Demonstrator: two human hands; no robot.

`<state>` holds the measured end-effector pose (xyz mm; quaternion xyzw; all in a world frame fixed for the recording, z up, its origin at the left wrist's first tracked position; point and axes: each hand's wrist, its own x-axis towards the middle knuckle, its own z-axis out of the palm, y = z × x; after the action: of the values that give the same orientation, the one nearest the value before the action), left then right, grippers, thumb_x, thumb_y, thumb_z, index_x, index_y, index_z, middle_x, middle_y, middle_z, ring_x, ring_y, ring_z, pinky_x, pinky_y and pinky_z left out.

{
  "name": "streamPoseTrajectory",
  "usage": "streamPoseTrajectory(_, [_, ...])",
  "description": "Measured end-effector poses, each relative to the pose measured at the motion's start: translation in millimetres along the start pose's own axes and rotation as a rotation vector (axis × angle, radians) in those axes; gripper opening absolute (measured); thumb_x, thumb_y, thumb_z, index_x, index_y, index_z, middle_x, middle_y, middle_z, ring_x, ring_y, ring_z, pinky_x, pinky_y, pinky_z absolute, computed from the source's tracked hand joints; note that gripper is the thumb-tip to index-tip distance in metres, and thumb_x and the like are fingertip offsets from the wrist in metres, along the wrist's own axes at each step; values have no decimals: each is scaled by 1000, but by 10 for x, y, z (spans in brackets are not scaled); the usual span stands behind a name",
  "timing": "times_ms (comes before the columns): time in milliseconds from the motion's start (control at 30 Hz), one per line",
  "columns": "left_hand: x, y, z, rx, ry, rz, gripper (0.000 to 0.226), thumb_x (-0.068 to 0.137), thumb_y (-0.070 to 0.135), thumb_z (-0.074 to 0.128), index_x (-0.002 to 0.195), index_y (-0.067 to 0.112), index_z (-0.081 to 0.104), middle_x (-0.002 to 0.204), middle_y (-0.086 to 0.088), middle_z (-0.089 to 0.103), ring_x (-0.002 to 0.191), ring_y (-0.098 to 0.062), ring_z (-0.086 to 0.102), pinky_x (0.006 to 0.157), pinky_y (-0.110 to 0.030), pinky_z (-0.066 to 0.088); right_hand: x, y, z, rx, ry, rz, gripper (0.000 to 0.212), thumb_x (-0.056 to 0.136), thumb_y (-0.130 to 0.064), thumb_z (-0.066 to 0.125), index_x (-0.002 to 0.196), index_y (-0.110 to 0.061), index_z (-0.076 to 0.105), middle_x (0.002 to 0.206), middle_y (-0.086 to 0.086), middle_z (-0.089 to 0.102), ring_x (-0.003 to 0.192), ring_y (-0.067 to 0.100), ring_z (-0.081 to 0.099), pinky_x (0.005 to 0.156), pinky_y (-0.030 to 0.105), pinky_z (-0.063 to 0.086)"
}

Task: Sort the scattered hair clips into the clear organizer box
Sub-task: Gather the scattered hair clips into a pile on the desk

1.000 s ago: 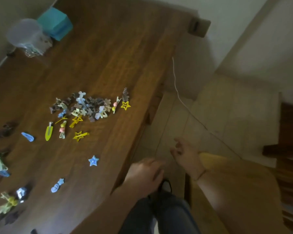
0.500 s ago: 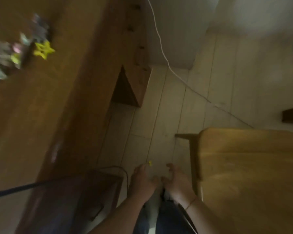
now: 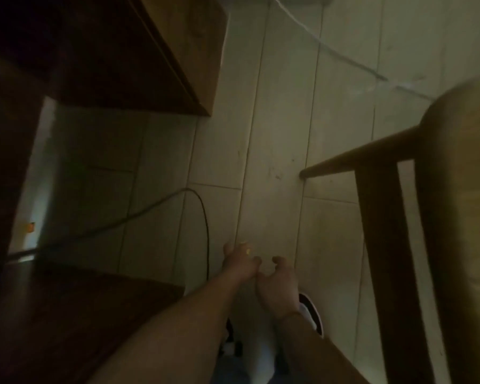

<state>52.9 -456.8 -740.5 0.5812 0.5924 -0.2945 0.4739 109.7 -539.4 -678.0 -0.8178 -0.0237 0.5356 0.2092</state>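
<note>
Fingers of left hand: curled, pinching small yellow hair clip low over tiled floor; right hand: loosely curled, holding nothing, touching the left; wooden chair at right.

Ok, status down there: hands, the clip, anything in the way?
Left hand low over the floor tiles, fingers at a small yellow clip; grip unclear. Right hand beside it, loosely curled, holding nothing. Black cable close left; chair right.

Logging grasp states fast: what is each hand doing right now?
Left hand: fingers pinch a small yellow hair clip near the floor.
Right hand: fingers loosely curled, holding nothing visible.
</note>
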Motion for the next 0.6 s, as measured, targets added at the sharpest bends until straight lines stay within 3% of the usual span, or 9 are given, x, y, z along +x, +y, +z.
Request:
streamPoseTrajectory(33, [123, -33, 45, 37, -10, -1, 59, 92, 32, 58, 146, 15, 41, 157, -11, 8, 136, -26, 40, 109, -31, 38, 56, 37, 30, 1, -1, 8, 56, 92, -22, 56, 143, -8, 39, 143, 15, 46, 129, 30, 46, 98, 32, 40])
streamPoseTrajectory(100, [293, -109, 114, 94, 30, 26, 52, 91, 28, 59, 140, 15, 49, 155, -12, 12, 138, -27, 35, 110, -31, 37, 122, 94, 90, 15, 4, 29, 55, 91, -19, 55, 142, -9, 40, 143, 13, 46, 129, 29, 45, 97, 30, 39])
streamPoseTrajectory(233, [391, -195, 165, 146, 223, 177, 26, 82, 7, 63, 108, 5, 66, 127, -13, 43, 108, -29, 54, 93, -29, 46, 157, 158, 231, 106, 40, 75, 54, 89, -20, 55, 141, -11, 42, 139, 13, 50, 122, 28, 52, 92, 28, 42])
streamPoseTrajectory(333, [387, -152, 149, 187, 250, 219, 19, 77, 1, 62, 92, 8, 72, 107, -12, 62, 99, -30, 61, 80, -27, 45, 86, 102, 253, 178, 53, 117, 52, 90, -22, 56, 139, -13, 43, 139, 11, 50, 120, 26, 53, 87, 27, 44])
streamPoseTrajectory(467, [154, -35, 26, 35, 271, 107, 12, 75, 7, 71, 84, 12, 78, 87, -6, 74, 83, -22, 69, 71, -25, 54, -165, -46, 171, 246, 66, 145, 49, 91, -20, 56, 138, -11, 45, 139, 10, 50, 121, 24, 51, 80, 19, 33])
streamPoseTrajectory(600, [-598, 366, -255, -314, 364, 37, 5, 80, 9, 71, 80, 14, 73, 84, -6, 73, 83, -21, 66, 68, -22, 47, -702, -433, -71, 342, 70, 121, 48, 94, -13, 53, 140, -13, 41, 131, 12, 56, 103, 23, 59, 71, 17, 41])
